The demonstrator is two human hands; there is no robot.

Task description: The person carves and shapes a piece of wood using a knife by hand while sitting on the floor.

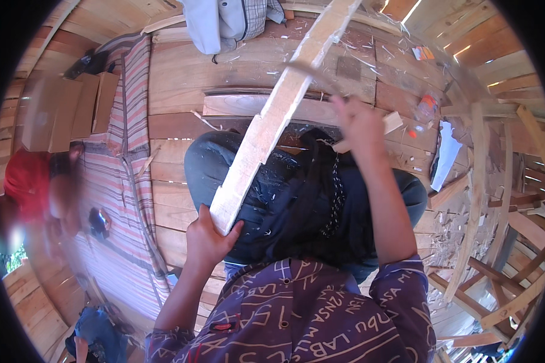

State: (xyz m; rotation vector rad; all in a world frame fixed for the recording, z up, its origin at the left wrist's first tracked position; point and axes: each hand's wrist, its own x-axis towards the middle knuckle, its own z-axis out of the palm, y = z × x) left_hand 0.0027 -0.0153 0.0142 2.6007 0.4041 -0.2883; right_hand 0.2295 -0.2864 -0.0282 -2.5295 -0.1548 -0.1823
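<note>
Toward seven o'clock, the person's left hand (211, 241) is gripping the near end of a notched wooden plank (278, 115), fingers closed about its edges, and the plank is stretching away toward one o'clock. Toward two o'clock, the blurred right hand (360, 124) is holding, fingers curled in, a curved knife (313, 72) that is crossing over the plank.

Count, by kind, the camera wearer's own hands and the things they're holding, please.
Bare hands: 2 (left hand, right hand)
Long wooden strip: 1
Blurred dark tool: 1
Total: 4
</note>
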